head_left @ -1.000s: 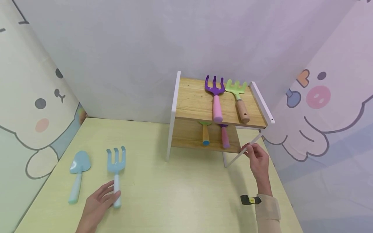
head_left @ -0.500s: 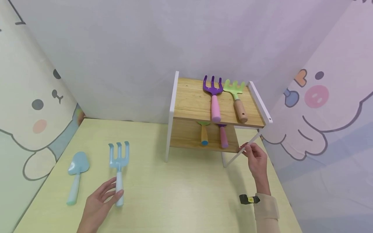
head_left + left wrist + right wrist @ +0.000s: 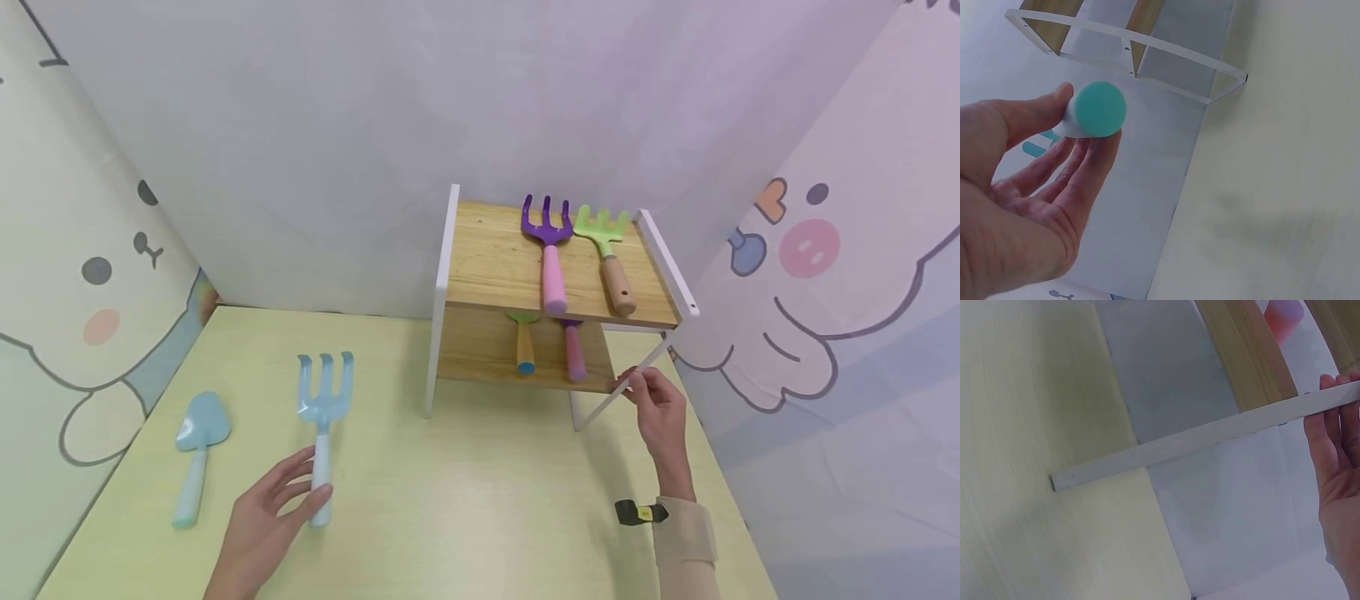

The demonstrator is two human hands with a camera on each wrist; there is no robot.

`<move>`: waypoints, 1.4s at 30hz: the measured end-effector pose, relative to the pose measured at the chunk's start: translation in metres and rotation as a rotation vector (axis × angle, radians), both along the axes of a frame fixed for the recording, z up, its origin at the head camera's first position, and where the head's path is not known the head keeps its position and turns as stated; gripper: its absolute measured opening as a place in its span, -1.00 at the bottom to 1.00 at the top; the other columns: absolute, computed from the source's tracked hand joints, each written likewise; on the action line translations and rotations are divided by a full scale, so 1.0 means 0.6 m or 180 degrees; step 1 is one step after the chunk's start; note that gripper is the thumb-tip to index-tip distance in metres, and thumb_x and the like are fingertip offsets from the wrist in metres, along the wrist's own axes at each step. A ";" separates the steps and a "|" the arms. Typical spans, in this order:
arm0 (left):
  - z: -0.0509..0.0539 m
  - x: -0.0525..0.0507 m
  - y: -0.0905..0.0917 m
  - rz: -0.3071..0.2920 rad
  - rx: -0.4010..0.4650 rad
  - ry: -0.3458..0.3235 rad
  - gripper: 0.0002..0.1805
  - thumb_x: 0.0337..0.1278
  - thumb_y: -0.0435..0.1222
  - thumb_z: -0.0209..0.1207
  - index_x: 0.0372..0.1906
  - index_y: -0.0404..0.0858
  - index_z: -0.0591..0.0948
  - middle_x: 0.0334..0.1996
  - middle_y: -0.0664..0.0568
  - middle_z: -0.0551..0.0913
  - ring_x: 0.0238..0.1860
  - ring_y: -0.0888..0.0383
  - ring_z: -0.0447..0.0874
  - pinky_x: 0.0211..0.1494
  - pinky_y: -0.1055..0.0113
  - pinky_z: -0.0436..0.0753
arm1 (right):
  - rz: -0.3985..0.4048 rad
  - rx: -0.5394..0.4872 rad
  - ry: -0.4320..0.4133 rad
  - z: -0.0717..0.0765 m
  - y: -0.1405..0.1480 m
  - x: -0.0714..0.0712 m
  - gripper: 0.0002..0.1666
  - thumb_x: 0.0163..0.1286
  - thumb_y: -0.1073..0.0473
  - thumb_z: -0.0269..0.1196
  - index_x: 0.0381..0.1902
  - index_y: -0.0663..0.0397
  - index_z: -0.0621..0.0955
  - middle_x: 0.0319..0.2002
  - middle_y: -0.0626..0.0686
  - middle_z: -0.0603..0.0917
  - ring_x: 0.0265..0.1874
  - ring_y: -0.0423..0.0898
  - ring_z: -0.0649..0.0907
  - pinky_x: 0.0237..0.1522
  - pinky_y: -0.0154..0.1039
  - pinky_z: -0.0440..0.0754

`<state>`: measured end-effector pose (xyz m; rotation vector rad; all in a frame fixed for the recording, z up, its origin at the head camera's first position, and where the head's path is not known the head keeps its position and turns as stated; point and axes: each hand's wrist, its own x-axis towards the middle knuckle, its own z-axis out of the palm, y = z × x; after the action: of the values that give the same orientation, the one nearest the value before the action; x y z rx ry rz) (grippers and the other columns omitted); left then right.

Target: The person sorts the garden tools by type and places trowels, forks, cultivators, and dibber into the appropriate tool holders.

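Observation:
In the head view my left hand (image 3: 262,521) pinches the pale handle of a light blue hand rake (image 3: 324,408) between thumb and fingers, tines pointing away. The left wrist view shows the handle's round turquoise end (image 3: 1101,109) in that grip. My right hand (image 3: 660,417) holds the white side frame (image 3: 1210,439) of a two-tier wooden rack (image 3: 483,267), near the lower shelf. A light blue hand trowel (image 3: 198,454) lies on the table to the left of my left hand.
On the rack's top shelf lie a purple hand rake with pink handle (image 3: 553,279) and a green one with wooden handle (image 3: 617,283). Lower down are a tool with yellow handle (image 3: 524,348) and one with pink handle (image 3: 575,354). Cartoon-printed cloths flank the table (image 3: 420,517).
My left hand has lifted the light blue rake and carried it right and slightly away from me. The right hand keeps its place on the rack frame.

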<state>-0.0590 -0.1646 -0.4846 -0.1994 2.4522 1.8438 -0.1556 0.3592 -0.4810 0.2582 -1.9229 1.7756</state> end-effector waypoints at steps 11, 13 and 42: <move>0.032 0.001 0.033 -0.0150 0.0204 0.0363 -0.43 0.26 -0.33 0.40 0.35 -0.20 0.54 0.08 0.09 0.65 -0.01 0.29 0.71 -0.10 0.32 0.75 | -0.0023 -0.0015 0.0012 0.001 -0.002 0.000 -0.82 0.54 0.51 0.07 -0.20 0.68 0.52 -0.28 -0.01 0.72 -0.26 -0.16 0.77 -0.07 -0.31 0.74; 0.036 0.000 0.038 -0.0197 0.0230 0.0443 -0.44 0.26 -0.35 0.39 0.34 -0.20 0.55 0.08 0.06 0.65 0.00 0.28 0.72 -0.11 0.29 0.77 | -0.0039 0.0010 0.0001 0.001 -0.002 0.000 -0.83 0.53 0.52 0.07 -0.20 0.68 0.52 -0.28 -0.02 0.72 -0.26 -0.17 0.77 -0.07 -0.32 0.74; 0.127 -0.033 0.103 -0.0793 0.0641 0.1150 -0.42 0.17 -0.52 0.39 0.31 -0.24 0.58 0.16 0.00 0.66 -0.01 0.15 0.75 -0.13 0.18 0.80 | -0.0157 -0.0099 -0.0176 0.035 -0.026 0.015 -0.82 0.53 0.53 0.07 -0.20 0.71 0.50 -0.31 -0.03 0.74 -0.26 -0.17 0.78 -0.09 -0.33 0.73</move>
<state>-0.0786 -0.1030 -0.4085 0.4674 2.3319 2.1420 -0.1466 0.3435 -0.4598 0.1511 -1.9212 1.7965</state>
